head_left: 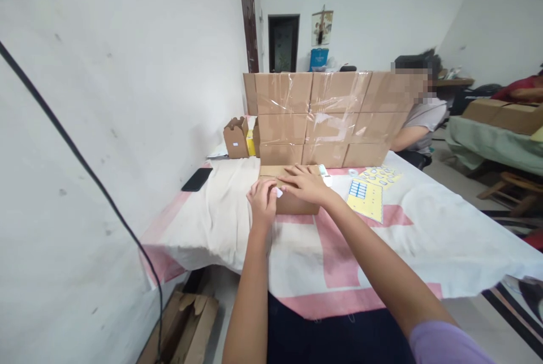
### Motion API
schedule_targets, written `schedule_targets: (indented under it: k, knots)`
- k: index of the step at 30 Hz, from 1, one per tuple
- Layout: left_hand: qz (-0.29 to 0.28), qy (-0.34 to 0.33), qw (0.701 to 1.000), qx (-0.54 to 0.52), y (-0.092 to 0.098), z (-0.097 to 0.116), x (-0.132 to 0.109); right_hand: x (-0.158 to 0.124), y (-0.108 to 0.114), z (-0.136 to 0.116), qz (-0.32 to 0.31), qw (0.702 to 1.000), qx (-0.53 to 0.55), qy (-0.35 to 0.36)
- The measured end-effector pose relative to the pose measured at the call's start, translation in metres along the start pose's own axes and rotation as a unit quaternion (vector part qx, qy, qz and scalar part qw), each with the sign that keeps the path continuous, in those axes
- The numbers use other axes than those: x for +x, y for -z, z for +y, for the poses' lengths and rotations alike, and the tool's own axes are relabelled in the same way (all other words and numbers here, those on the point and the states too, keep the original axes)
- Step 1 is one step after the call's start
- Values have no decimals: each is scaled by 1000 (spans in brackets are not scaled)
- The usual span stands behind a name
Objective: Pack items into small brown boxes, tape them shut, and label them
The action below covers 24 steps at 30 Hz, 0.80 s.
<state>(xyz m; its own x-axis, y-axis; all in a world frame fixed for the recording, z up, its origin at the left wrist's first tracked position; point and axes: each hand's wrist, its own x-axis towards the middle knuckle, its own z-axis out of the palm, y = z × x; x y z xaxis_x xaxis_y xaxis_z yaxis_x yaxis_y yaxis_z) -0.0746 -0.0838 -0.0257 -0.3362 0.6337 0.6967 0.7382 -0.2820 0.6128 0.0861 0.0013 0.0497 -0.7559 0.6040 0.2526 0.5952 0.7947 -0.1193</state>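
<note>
A closed brown cardboard box (299, 204) sits on the cloth-covered table in front of me. My left hand (263, 198) is at the box's left front corner, its thumb and fingers pinching a small white sticker (279, 192). My right hand (304, 183) lies on the box top with its fingers spread. To the right are a yellow sheet with blue labels (365, 201) and another yellow sheet with oval stickers (388, 175). Something white lies by the box's right back corner.
Behind the box stands a wall of taped cartons (331, 120). A black phone (197, 179) and an open brown box (236, 138) are at the left. A person (418, 126) sits beyond the cartons. An open carton (186, 324) is on the floor.
</note>
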Motion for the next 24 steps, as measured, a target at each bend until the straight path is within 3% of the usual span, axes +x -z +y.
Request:
schedule_targets:
  k: [12,18,24]
  knots:
    - [-24,9,998,65,1,3,2,-2,2,-6,39,997,36,49]
    - [-85,-16,993,85,12,8,24,-6,5,-9,38,997,43,54]
    - [-164,-51,963,209,13,8,34,0,-3,-3,31,998,49,40]
